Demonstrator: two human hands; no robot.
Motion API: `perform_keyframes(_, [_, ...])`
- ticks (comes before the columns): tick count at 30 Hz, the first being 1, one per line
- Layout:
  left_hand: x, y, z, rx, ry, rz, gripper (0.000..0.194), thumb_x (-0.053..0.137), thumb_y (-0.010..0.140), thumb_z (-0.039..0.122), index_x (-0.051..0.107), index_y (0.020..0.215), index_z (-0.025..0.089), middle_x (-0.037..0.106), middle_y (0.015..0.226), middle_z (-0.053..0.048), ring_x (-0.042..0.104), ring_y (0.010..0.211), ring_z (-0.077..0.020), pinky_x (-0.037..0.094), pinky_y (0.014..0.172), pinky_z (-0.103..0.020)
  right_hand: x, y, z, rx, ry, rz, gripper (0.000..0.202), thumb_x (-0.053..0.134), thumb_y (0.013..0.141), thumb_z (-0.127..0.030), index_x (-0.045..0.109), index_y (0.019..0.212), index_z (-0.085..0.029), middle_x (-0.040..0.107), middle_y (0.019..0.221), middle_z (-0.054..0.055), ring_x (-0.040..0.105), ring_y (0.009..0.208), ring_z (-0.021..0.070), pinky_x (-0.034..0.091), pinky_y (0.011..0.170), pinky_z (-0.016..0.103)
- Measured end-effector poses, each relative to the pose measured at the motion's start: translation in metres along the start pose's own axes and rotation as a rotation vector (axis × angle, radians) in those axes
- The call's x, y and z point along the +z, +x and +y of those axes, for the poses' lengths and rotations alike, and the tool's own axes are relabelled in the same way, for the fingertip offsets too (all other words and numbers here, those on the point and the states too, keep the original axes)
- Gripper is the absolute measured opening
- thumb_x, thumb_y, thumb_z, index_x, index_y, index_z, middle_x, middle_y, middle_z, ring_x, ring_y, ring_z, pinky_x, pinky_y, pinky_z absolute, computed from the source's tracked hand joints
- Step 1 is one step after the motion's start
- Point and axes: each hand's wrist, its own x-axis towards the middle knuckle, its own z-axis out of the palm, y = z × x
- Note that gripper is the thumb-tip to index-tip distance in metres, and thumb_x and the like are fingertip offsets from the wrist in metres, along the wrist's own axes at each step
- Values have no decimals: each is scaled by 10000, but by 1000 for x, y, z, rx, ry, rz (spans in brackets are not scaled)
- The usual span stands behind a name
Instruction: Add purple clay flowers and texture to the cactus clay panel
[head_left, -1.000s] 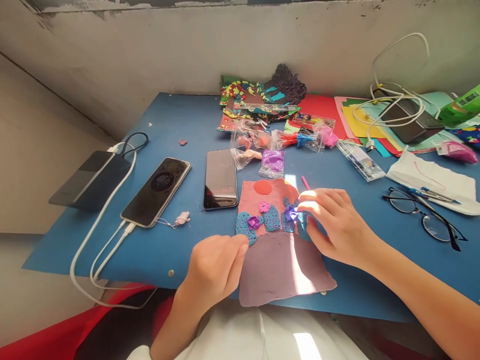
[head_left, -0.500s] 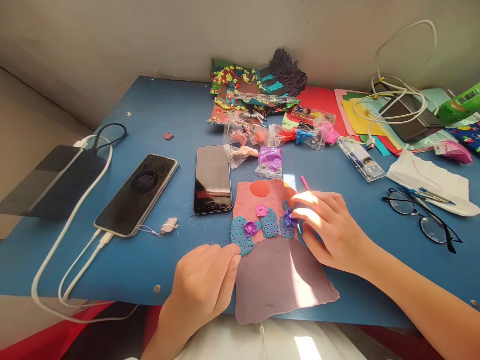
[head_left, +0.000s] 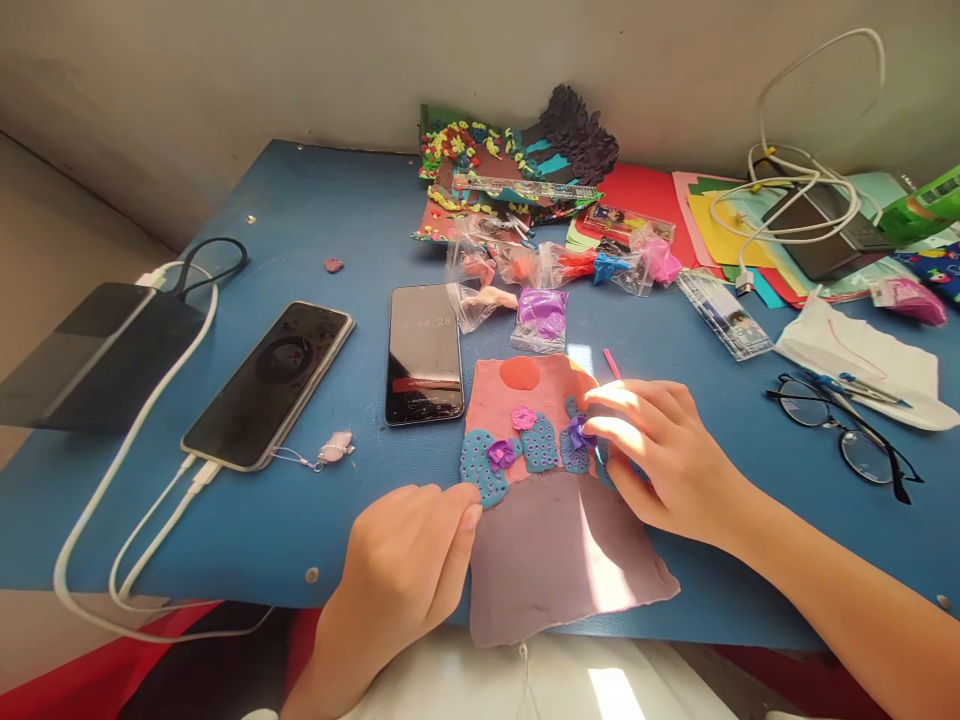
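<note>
A clay picture [head_left: 555,560] lies near the table's front edge, its lower part mauve and its upper part pink with an orange disc [head_left: 519,373]. Blue dotted cactus shapes [head_left: 540,445] stand across its middle, bearing a pink flower [head_left: 523,417] and purple ones. My left hand [head_left: 412,550] is closed, thumb and forefinger pinching the picture's left edge beside the leftmost cactus. Over the right side bends my right hand [head_left: 660,455], its fingertips closed at a purple clay flower [head_left: 579,433] on the right cactus. That hand partly covers the cactus behind it.
Two phones [head_left: 425,355] [head_left: 270,385] lie to the left, one with white cables. Behind the picture are bagged clay pieces [head_left: 541,318], a pink stick [head_left: 611,363] and decorated clay work [head_left: 480,165]. Eyeglasses [head_left: 840,430], a white cloth [head_left: 862,350] and coloured paper [head_left: 637,200] sit on the right.
The view has shifted very slightly. Both hands keep nearly the same position on the clay picture.
</note>
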Motion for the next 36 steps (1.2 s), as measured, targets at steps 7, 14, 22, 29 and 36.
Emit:
perform_keyframes(7, [1,2,1,7,9,3,147,427,922,62,537,874,146,647,634,-17,468,492,-116,336,488,-270,-2,1,0,-9,-2,27,260,498,822,-38,540,1038,-177,686,1071,113,594,1043,277,426,830,448])
perform_keyframes(14, [0,1,1,6,22,7,160,429,921,64,538,845,152,642,618,-15,453,471,-113,316,475,-271,-4,2,0,-1,20,69,325,487,810,-28,543,1085,-191,702,1040,86,612,1007,247,431,820,423])
perform_keyframes(22, [1,1,1,5,33,12,163,429,923,76,548,838,149,659,635,-27,498,463,-118,334,471,-271,-3,1,-2,-29,25,75,240,509,817,-40,563,978,-209,701,1032,83,621,1004,238,434,833,429])
perform_keyframes(29, [1,2,0,21,53,56,172,410,940,97,547,857,162,637,609,1,549,483,-118,381,487,-249,-12,3,-2,10,-2,121,335,469,823,-19,554,1093,-197,711,1001,64,625,968,214,424,822,381])
perform_keyframes(36, [-2,2,2,92,-2,67,341,365,981,188,444,649,203,468,476,37,382,432,-107,296,449,-257,-10,-1,22,272,-253,135,131,530,883,-233,530,756,-199,591,652,17,548,632,170,357,622,317])
